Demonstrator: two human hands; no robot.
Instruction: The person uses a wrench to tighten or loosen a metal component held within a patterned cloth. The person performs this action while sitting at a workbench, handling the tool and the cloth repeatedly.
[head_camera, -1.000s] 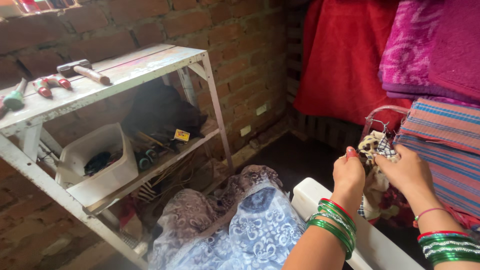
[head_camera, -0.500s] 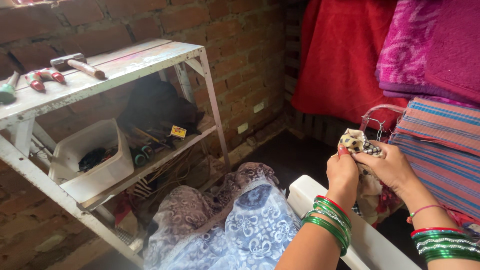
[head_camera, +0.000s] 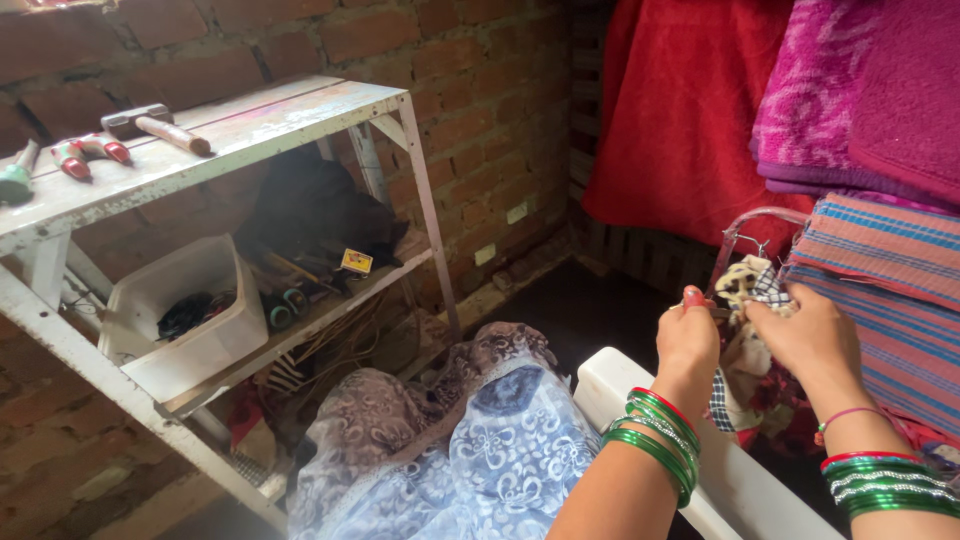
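Where the white metal rack (head_camera: 230, 130) stands against the brick wall, a small yellow box with a dark label (head_camera: 356, 261) lies on its lower shelf, just beside a heap of black cloth (head_camera: 310, 205) and right of a white plastic tub (head_camera: 190, 320). On the top shelf rest a wooden-handled hammer (head_camera: 160, 127) and red-handled pliers (head_camera: 88, 153). The left hand (head_camera: 688, 343) — green and red bangles at the wrist — is closed narrowly, thumb and fingers pinched on the bundle of patterned cloth scraps (head_camera: 748, 290) that hangs by a thin wire hook (head_camera: 745, 242). The right hand (head_camera: 810, 338) is curled around the same bundle from the other side, its fingers closed on the fabric. The bundle sits between both hands, in front of a folded striped blanket (head_camera: 890, 290) and below a red hanging cloth (head_camera: 680, 110) — above a white plastic rim (head_camera: 640, 395).
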